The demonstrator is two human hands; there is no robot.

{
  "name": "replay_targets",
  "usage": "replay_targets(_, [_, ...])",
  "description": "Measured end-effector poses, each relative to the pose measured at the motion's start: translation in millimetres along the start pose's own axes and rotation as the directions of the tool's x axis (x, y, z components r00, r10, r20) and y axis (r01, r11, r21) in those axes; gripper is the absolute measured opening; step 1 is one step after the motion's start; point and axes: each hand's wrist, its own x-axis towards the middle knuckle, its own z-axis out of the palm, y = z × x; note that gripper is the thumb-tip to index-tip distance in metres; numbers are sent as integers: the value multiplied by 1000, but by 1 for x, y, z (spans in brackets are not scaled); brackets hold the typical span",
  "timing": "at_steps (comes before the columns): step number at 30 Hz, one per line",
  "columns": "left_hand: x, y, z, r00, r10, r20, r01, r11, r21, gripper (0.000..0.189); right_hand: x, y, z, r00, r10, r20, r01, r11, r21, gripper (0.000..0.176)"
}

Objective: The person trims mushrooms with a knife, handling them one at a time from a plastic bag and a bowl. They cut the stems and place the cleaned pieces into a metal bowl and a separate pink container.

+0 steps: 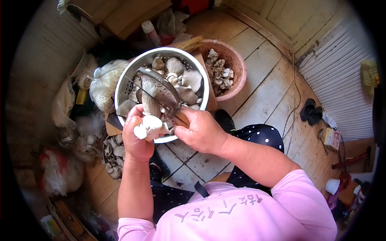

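Note:
My left hand (138,134) is closed around a cluster of oyster mushrooms, its pale stem base (149,127) turned toward me and a large grey cap (161,86) rising above. In my right hand (203,130) is a knife, gripped by its wooden handle (182,118). The thin dark blade (142,89) slants up and left across the mushroom's gills. Both hands are over the near side of a metal colander (204,86), which holds many grey-white oyster mushrooms (192,79).
A pink basin (241,66) with pale mushroom trimmings (219,72) stands beyond the colander to the right. More mushrooms (114,156) lie low at the left. Plastic bags (106,84) crowd the left side. Black slippers (311,111) rest on the tiled floor (257,90).

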Motion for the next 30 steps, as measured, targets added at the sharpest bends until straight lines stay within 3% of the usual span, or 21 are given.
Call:
replay_targets(5, [0, 0, 9, 996, 9, -94, -14, 998, -58, 32, 4, -4, -1, 1000, 3, 13, -3, 1000, 3, 32])
replay_targets(9, [3, 0, -10, 996, -50, -68, 29, 959, -282, 33, 3, -3, 0, 1000, -11, -7, 11, 999, -34, 31])
replay_targets(11, [7, 5, -21, 999, -52, 7, 50, 884, -465, 34, -3, 0, 2, 994, 88, 71, -80, 991, -104, 30])
replay_targets(12, [7, 8, -27, 998, -6, 58, 31, 900, -435, 38, -4, 1, 4, 993, 89, 72, -81, 991, -105, 30])
replay_targets(13, [8, 11, -29, 997, -41, -69, 8, 907, -421, 40, -5, 3, 6, 992, 96, 84, -86, 990, -113, 30])
replay_targets(16, [8, 15, -30, 999, -23, 45, 39, 918, -395, 41, -6, 5, 6, 992, 86, 92, -74, 990, -123, 31])
replay_targets(19, [6, 16, -26, 994, -111, 16, 109, 919, -380, 46, -6, 5, 6, 994, 70, 81, -59, 990, -126, 31])
replay_targets(21, [6, 11, -28, 982, -168, 88, 190, 873, -449, 46, -5, 5, 6, 995, 69, 75, -59, 990, -132, 31])
replay_targets(22, [3, 10, -17, 974, -226, -5, 203, 886, -416, 46, -2, 7, 8, 997, 53, 49, -46, 990, -130, 32])
replay_targets(25, [-2, -3, -8, 975, -184, 121, 217, 898, -382, 47, 4, 7, 7, 1000, 20, 15, -18, 991, -130, 32])
replay_targets(28, [2, -1, -20, 975, -162, 154, 211, 895, -394, 40, 5, 6, 7, 1000, 15, 21, -12, 993, -120, 32])
replay_targets(30, [6, 4, -21, 988, -139, 68, 155, 902, -402, 41, 5, 6, 7, 999, 25, 35, -21, 994, -111, 32])
